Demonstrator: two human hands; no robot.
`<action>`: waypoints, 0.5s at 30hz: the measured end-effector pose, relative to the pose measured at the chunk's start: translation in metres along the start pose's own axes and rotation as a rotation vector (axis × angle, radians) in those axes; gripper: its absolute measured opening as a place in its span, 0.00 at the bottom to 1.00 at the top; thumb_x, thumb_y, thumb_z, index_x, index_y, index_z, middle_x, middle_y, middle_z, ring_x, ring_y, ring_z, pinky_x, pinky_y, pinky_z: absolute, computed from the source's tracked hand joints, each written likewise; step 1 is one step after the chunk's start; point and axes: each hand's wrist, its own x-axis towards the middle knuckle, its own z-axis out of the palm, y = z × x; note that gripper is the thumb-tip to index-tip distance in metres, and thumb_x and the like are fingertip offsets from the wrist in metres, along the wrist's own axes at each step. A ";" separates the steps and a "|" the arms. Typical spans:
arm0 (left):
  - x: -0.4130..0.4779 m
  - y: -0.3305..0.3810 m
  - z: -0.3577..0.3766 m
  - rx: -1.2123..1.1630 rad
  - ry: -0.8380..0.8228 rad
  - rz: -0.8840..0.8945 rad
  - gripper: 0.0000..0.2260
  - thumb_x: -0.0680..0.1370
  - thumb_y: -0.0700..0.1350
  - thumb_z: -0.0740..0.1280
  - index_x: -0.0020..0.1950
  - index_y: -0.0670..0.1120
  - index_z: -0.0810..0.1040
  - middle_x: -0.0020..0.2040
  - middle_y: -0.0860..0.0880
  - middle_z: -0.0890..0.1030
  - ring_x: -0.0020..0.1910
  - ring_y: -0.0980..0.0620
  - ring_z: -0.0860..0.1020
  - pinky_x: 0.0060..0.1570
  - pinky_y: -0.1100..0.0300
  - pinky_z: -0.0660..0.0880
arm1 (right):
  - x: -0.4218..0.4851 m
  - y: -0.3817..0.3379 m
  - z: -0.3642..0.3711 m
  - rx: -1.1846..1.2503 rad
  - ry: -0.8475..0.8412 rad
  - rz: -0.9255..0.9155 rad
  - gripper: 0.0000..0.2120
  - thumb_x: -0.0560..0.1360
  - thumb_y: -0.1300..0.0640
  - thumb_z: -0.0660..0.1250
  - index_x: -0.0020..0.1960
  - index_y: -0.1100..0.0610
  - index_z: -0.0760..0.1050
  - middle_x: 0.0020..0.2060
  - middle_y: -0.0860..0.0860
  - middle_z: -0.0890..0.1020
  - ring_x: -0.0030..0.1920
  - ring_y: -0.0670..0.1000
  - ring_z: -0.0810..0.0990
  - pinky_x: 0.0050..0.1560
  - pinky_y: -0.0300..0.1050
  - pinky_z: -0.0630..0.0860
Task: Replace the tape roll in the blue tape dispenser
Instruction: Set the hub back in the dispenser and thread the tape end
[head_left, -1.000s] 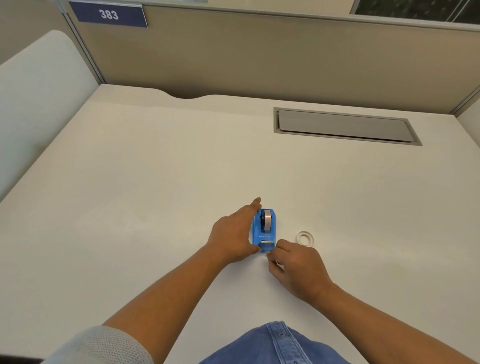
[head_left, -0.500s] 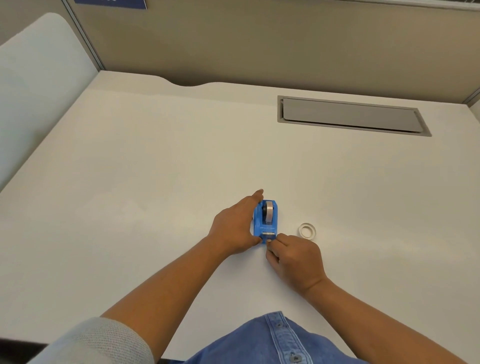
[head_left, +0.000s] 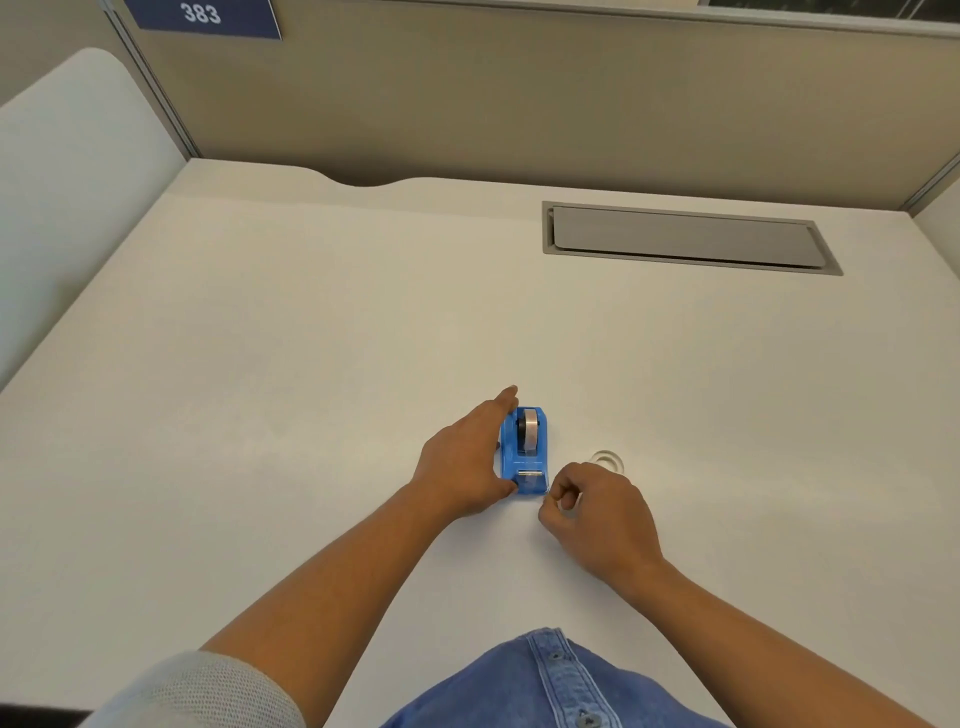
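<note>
**Hands at the blue tape dispenser on the desk**

The blue tape dispenser stands on the white desk, its cutter end towards the person. A grey tape roll sits upright in its cradle. The left hand lies flat along the dispenser's left side, fingers stretched forward past the far end and the thumb tucked against the near left corner, so it braces the body rather than wrapping it.

The right hand is just beside the near right corner of the dispenser, its fingers curled in and thumb and forefinger pinched together by the cutter end. Whether they hold a strip of tape is too small to tell. Behind this hand, a little to the right of the dispenser and apart from it, a clear empty tape core lies flat on the desk.

At the far right of the desk is a grey recessed cable flap. A beige partition rises behind, carrying a blue plate numbered 383.
</note>
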 end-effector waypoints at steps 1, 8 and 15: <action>0.000 0.000 0.000 -0.001 -0.002 -0.004 0.49 0.66 0.52 0.79 0.78 0.57 0.51 0.76 0.58 0.67 0.64 0.52 0.76 0.59 0.52 0.76 | 0.000 0.002 0.000 0.061 -0.008 0.039 0.07 0.68 0.54 0.71 0.35 0.47 0.73 0.31 0.45 0.79 0.31 0.47 0.76 0.29 0.37 0.72; 0.000 -0.001 0.001 -0.033 0.012 -0.002 0.48 0.66 0.53 0.79 0.78 0.57 0.52 0.75 0.58 0.68 0.64 0.52 0.76 0.60 0.53 0.75 | 0.005 0.001 0.004 0.312 -0.046 0.110 0.10 0.69 0.53 0.76 0.47 0.49 0.78 0.38 0.43 0.81 0.35 0.47 0.80 0.38 0.40 0.81; -0.001 -0.001 0.003 -0.064 0.025 -0.004 0.47 0.66 0.55 0.78 0.78 0.57 0.54 0.75 0.58 0.68 0.65 0.52 0.76 0.61 0.53 0.74 | 0.015 -0.002 0.006 0.084 0.012 0.056 0.10 0.68 0.45 0.76 0.37 0.47 0.77 0.28 0.41 0.77 0.33 0.44 0.76 0.30 0.39 0.72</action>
